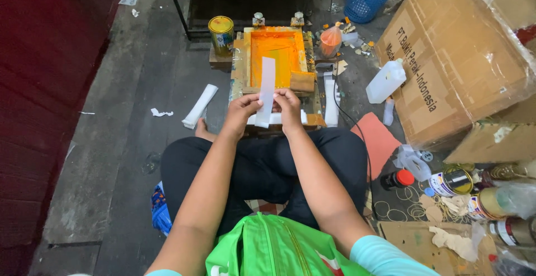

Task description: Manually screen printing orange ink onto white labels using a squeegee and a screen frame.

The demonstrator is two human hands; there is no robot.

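Left hand (241, 110): I pinch the white strip (266, 89) at its lower edge.
Right hand (288, 104): I pinch the same strip, held upright.
Behind: orange-inked screen frame (276, 53).

Person seen from head cam. Both forearms bare, no watch, rings or bands visible on left hand (241, 112) or right hand (288, 107). Short sleeves, light turquoise, edges showing near bottom left & right. Black trousers over both legs. Bare foot far left of the knee.
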